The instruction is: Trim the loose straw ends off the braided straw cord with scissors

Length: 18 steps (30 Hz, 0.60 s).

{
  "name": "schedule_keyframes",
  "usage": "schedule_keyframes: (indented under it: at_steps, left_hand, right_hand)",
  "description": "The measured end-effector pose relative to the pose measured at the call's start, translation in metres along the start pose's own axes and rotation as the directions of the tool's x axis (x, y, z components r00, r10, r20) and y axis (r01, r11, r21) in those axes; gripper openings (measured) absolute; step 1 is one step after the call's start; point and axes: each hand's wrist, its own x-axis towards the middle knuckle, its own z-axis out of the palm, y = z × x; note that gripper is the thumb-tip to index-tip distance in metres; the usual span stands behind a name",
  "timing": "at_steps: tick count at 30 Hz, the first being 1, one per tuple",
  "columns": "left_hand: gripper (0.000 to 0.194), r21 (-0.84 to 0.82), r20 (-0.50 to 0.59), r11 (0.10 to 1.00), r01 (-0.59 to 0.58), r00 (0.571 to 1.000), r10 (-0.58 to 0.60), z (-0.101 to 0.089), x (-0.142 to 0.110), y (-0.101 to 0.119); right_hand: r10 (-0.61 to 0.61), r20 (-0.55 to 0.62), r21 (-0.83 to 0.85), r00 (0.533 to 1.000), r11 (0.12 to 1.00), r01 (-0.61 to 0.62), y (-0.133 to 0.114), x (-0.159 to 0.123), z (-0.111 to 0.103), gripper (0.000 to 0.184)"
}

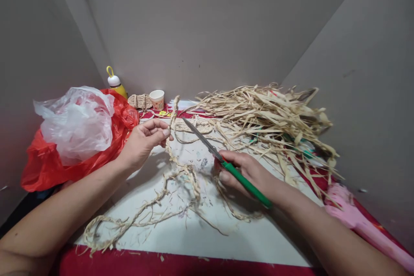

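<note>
My left hand pinches a braided straw cord between thumb and fingers. One end of the cord stands up above the fingers, while the rest hangs down and trails in loops over the white board. In my right hand is a pair of scissors with green handles, its blades pointing up and left toward the cord but apart from it. The blades look closed together. Beneath the right hand, another length of braid curves over the board. Behind the hands lies a flat woven straw piece.
Loose dry straw is heaped at the back right. At left sit a red plastic bag and a translucent white one. A yellow bottle, a woven sole-shaped piece and a paper cup stand along the back. Something pink lies far right.
</note>
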Motion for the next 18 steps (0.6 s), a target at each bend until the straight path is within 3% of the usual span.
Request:
schedule_keyframes:
  at_steps: [3, 5, 13, 18]
  left_hand:
    - [0.015, 0.045, -0.045, 0.998, -0.043, 0.998, 0.045, -0.0005, 0.0003, -0.0001]
    - [0.013, 0.063, -0.056, 0.996, -0.059, 0.996, 0.063, -0.0002, -0.0002, 0.0002]
    - [0.015, 0.13, -0.031, 0.988, -0.078, 0.996, 0.083, 0.0018, -0.0058, -0.0029]
    - [0.018, 0.068, -0.036, 0.995, -0.073, 0.996, 0.075, 0.0027, -0.0058, -0.0042]
  right_hand:
    - [-0.002, 0.214, 0.155, 0.977, 0.987, -0.032, -0.006, -0.0016, -0.0035, 0.049]
    - [-0.005, 0.286, 0.226, 0.958, 0.972, -0.062, -0.008, -0.0016, -0.0031, 0.053]
    - [0.017, 0.355, 0.293, 0.935, 0.947, -0.128, -0.0063, 0.0, 0.0002, 0.056]
    - [0.051, 0.383, 0.351, 0.922, 0.916, -0.196, -0.0017, -0.0027, 0.0019, 0.059]
